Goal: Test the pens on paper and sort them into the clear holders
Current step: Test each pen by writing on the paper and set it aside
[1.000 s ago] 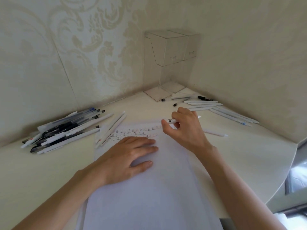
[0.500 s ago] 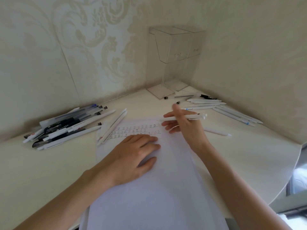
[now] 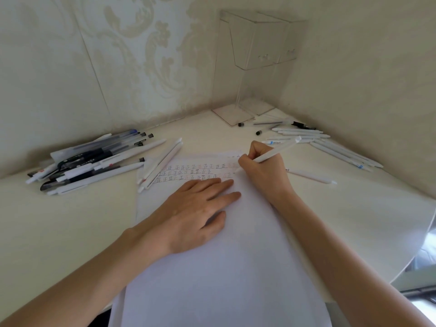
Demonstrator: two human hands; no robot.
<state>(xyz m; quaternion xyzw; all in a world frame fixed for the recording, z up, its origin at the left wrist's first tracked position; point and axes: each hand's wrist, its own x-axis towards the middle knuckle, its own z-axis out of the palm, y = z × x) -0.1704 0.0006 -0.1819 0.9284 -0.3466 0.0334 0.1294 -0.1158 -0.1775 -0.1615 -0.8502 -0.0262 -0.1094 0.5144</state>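
1. Two hands are over the paper (image 3: 224,267) on the tabletop (image 3: 59,220). From my station I read the right hand (image 3: 262,175) as a closed grip on a white pen (image 3: 274,154), with thumb and fingers curled round its lower barrel.
2. That pen slants up and to the right out of the hand. Its tip is down at the sheet, by the right end of the written rows.
3. I see the left hand (image 3: 198,208) lying flat on the paper with its fingers straight and slightly spread. Its grip is open and holds nothing, and the fingertips sit just below the lowest row.
4. The writing I can read is three rows of 正 characters (image 3: 188,172) across the top of the sheet. Most are black and a few are faint red or orange. Some smaller marks above the right end are too small for me to read.
5. Both clear holders (image 3: 257,43) stand side by side on tall clear stands in the corner of the walls, well beyond the paper.
6. Left of the paper lies a pile of pens (image 3: 89,161) with black, clear and white barrels. The print on the black barrels is too small for me to read.
7. A pair of white pens (image 3: 162,161) lies side by side across the paper's upper left corner.
8. Beyond the right hand is a fan of white pens (image 3: 330,145). A few of them carry blue labels I cannot read.
9. One single white pen (image 3: 311,177) lies on the tabletop just right of the right hand.
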